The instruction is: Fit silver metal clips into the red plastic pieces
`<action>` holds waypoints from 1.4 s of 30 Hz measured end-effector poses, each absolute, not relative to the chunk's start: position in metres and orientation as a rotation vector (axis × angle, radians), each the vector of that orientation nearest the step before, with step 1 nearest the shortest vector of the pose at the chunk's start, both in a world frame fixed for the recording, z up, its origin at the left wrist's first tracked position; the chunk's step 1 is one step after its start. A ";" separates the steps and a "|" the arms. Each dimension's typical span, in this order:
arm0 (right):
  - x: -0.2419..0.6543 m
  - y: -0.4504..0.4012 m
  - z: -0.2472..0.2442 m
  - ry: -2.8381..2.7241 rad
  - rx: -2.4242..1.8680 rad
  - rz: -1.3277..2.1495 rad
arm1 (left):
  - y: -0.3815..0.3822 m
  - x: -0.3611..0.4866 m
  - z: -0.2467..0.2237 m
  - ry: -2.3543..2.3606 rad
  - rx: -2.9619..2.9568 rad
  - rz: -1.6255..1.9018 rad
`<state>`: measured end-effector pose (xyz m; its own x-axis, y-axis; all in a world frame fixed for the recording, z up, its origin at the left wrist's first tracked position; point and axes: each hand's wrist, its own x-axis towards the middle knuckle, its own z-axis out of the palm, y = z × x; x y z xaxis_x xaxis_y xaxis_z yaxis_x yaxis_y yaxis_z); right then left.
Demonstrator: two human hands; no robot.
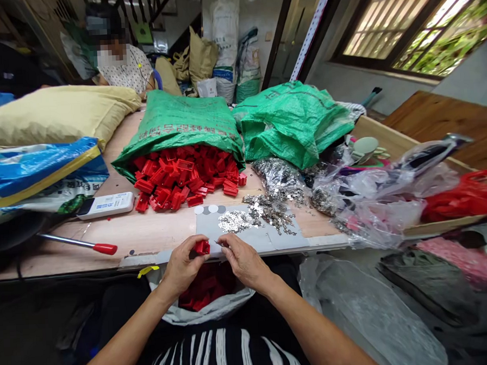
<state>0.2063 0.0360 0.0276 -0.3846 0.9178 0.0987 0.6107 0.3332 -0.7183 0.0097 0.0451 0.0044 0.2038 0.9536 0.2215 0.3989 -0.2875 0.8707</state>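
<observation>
Between the thumb and fingers of my left hand is a small red plastic part. Just to its right, my right hand pinches a tiny metal piece, too small to make out well. Both hands are over the table's front edge, close together but apart. Below them an open white bag in my lap holds more red plastic parts. On a grey sheet beyond my hands lie small silvery metal pieces and a darker heap of metal pieces.
A green sack spills red parts onto the table. Another green sack and clear plastic bags stand right. Left are a red-tipped lever, a white device and a yellow sack. A person sits across the table.
</observation>
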 end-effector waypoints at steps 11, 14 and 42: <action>0.206 0.027 0.042 -1.996 -1.133 1.246 | 0.026 0.018 0.030 0.812 0.616 1.104; 0.203 0.026 0.045 -1.992 -1.104 1.249 | 0.022 0.019 0.031 0.730 0.388 1.063; 0.226 0.048 0.029 -1.725 -1.346 1.039 | 0.008 -0.001 0.013 0.973 0.706 0.965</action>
<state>0.2263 0.0476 0.0289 -0.2113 0.9760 0.0517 0.4106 0.1367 -0.9015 -0.0014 0.0078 0.0134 0.2325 0.9065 -0.3525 -0.3447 0.4157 0.8416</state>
